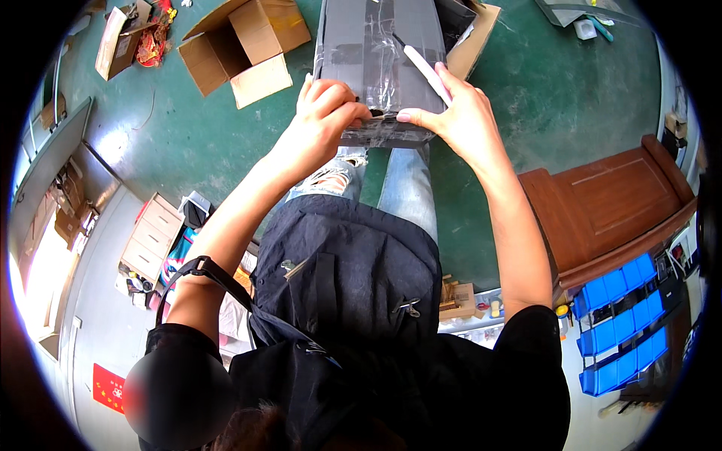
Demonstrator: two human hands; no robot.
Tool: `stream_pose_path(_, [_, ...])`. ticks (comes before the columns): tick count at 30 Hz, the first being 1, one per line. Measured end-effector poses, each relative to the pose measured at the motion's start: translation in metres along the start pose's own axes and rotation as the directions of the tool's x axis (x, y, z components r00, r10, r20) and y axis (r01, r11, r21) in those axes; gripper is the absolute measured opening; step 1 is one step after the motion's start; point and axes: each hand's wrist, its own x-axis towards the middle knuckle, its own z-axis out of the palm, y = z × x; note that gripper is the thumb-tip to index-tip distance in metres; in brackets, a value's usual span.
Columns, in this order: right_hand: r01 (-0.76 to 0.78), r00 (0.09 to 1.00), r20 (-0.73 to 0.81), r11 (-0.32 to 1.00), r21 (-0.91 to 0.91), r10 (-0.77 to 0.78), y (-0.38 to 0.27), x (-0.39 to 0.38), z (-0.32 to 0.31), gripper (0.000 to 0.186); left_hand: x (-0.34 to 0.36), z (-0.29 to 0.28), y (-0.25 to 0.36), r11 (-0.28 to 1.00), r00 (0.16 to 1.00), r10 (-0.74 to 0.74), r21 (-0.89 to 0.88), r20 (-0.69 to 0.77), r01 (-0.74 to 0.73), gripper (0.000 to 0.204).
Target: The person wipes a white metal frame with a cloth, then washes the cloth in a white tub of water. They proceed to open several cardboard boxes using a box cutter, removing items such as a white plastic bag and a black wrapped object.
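A dark grey box (342,45), bound with shiny clear tape, sits in front of my legs. My left hand (325,109) is closed at the left part of its near edge, fingertips pinching beside a small dark gap. My right hand (464,113) holds a slim white-handled tool (427,72) in the crook between thumb and index finger. The tool's thin dark tip points up and left over the box top; its exact kind is unclear. My right thumb reaches to the box's near edge, right of the gap.
Open cardboard boxes (259,34) stand on the green floor (180,143) at the far left, another carton (474,41) behind the dark box. A brown wooden cabinet (602,203) and blue bins (620,327) are at right. A black bag (346,263) hangs on my front.
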Motion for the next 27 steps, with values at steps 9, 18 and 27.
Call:
stream_pose_path(9, [0.056,0.996,-0.065,0.998,-0.009,-0.057,-0.015,0.026,-0.005,0.076,0.022,-0.002,-0.012,0.996,0.994,-0.027,0.082,-0.102,0.036,0.029])
stream_pose_path(18, [0.139,0.976,-0.160,0.989,-0.053,-0.146,-0.026,0.044,-0.017,0.065,0.035,-0.016,-0.018,0.999,0.986,-0.023,-0.051,-0.167,0.014,0.023])
stream_pose_path(27, [0.167,0.948,-0.260,0.983,-0.079,-0.182,-0.026,0.054,-0.001,0.062,0.037,-0.021,-0.006,0.977,0.978,-0.079,0.179,-0.192,0.114,0.019])
